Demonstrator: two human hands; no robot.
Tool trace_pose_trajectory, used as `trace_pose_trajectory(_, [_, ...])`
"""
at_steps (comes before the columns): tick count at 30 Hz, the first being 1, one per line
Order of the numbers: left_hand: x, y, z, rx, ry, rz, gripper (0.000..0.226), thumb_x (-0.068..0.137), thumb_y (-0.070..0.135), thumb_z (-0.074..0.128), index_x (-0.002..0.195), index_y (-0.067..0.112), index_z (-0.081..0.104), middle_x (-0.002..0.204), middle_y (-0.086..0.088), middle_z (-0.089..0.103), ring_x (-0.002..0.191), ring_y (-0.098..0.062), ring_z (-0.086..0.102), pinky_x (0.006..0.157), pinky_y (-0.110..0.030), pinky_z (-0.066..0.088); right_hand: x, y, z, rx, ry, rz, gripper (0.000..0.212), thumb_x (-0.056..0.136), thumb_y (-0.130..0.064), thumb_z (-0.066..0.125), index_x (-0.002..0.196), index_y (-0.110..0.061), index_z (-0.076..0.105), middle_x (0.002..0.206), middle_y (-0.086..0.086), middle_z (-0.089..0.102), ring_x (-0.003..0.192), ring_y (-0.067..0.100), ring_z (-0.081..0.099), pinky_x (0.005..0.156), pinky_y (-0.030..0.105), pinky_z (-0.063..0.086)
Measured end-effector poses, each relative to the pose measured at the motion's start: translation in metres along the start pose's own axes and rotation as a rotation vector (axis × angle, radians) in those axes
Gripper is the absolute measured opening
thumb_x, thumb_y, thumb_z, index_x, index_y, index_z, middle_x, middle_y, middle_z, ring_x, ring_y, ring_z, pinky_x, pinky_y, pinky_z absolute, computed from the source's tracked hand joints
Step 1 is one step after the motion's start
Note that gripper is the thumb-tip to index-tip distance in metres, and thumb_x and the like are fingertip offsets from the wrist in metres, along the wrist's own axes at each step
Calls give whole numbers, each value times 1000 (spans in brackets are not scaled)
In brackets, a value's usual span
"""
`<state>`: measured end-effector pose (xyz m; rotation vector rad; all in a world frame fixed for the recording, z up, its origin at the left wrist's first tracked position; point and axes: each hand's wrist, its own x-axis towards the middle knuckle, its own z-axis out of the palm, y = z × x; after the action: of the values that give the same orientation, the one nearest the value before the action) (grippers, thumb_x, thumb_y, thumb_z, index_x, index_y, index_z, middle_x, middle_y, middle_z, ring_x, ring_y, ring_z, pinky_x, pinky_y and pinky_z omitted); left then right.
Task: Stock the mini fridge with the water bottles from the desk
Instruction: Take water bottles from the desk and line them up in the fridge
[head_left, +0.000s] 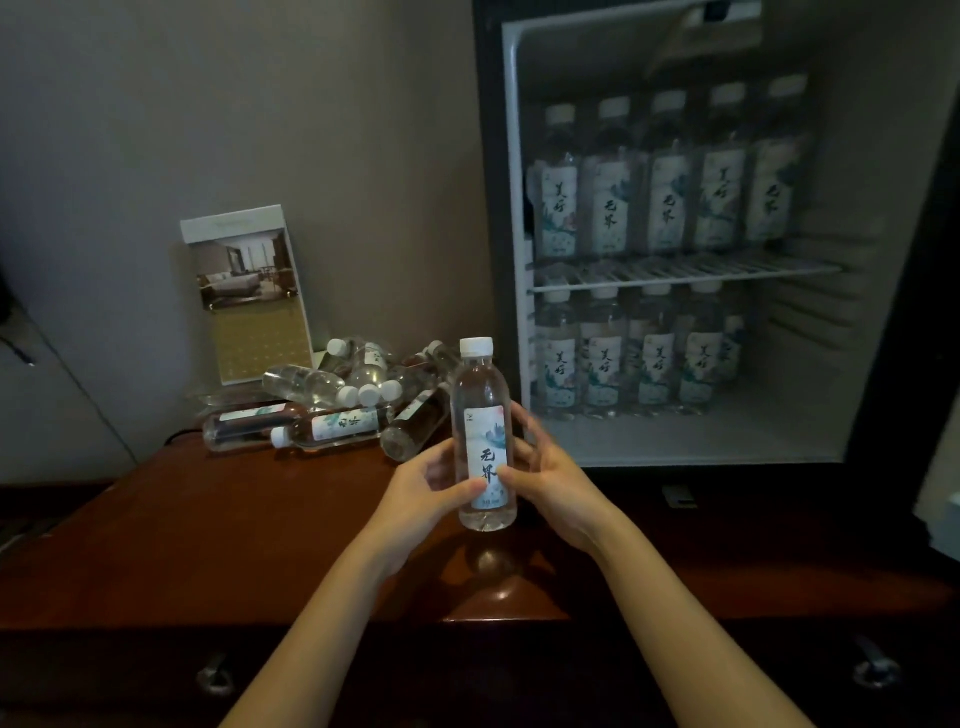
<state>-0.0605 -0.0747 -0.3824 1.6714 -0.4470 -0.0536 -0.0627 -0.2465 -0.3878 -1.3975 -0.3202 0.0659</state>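
The mini fridge (810, 426) stands open, both shelves lined with upright bottles and room showing at the right of the lower one. On the desk (208, 519) a heap of bottles (332, 415) lies sideways. One bottle (483, 431) is upright above the desk, near the fridge's lower left corner, with the left hand (421, 493) and right hand (556, 483) both curled round it. Next, I'd judge, it goes upright into that lower gap. Its label reads 无界; several inside read 美好.

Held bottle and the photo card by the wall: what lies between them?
In the head view, a heap of water bottles lies on the desk between the held bottle and the card.
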Motion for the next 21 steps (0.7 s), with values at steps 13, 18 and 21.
trace_pose_trajectory(13, [64, 14, 129, -135, -209, 41, 46, 78, 10, 70, 118, 28, 55, 110, 10, 67, 101, -5, 64, 79, -20, 51, -54, -40, -110, -158, 450, -58, 43, 86, -3, 61, 120, -28, 51, 111, -6, 59, 106, 15, 57, 86, 26, 50])
trace_pose_trajectory(18, [100, 16, 176, -133, -252, 45, 48, 82, 8, 68, 126, 19, 53, 107, 11, 67, 93, 0, 65, 68, -13, 51, -60, -48, -144, -153, 641, -125, 41, 88, 2, 56, 123, -19, 49, 113, 7, 58, 89, 10, 59, 64, 12, 52])
trace_pose_trajectory(21, [116, 16, 199, -127, -306, 74, 52, 83, 10, 66, 132, 19, 49, 117, 6, 65, 102, -4, 64, 74, -15, 51, -59, -51, -163, -177, 731, -145, 36, 89, -3, 58, 120, -21, 49, 117, 9, 57, 97, 16, 58, 65, 13, 52])
